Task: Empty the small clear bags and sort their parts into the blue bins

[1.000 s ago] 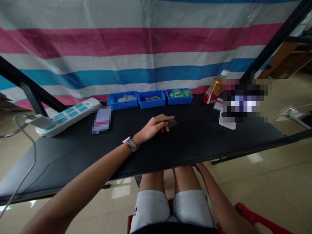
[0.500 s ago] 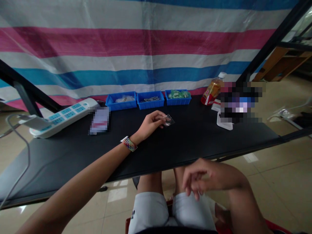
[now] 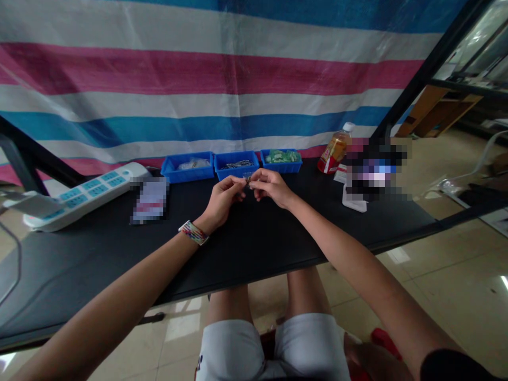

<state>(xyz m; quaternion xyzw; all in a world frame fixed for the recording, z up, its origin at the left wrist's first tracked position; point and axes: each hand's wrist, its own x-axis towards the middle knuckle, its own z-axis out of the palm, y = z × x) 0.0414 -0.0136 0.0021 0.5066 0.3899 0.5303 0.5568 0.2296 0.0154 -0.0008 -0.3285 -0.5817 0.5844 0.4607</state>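
My left hand and my right hand meet above the black table, fingertips pinched close together. Between them is a small clear plastic bag, mostly covered by the fingers. Both hands are closed on its edges; what the bag holds is too small to make out. Just behind my fingers stands a blue bin with thin metal pieces. To its left is a blue bin with clear plastic bags, and to its right a blue bin with green packets.
A white power strip and a blurred-out flat item lie on the left. At the right stand a bottle of amber drink, a white object and a blurred-out dark item. A striped sheet hangs behind the table.
My right hand has come up from over my lap to the plastic bag and now pinches it. My left hand has drawn the bag slightly left and back toward the bins.
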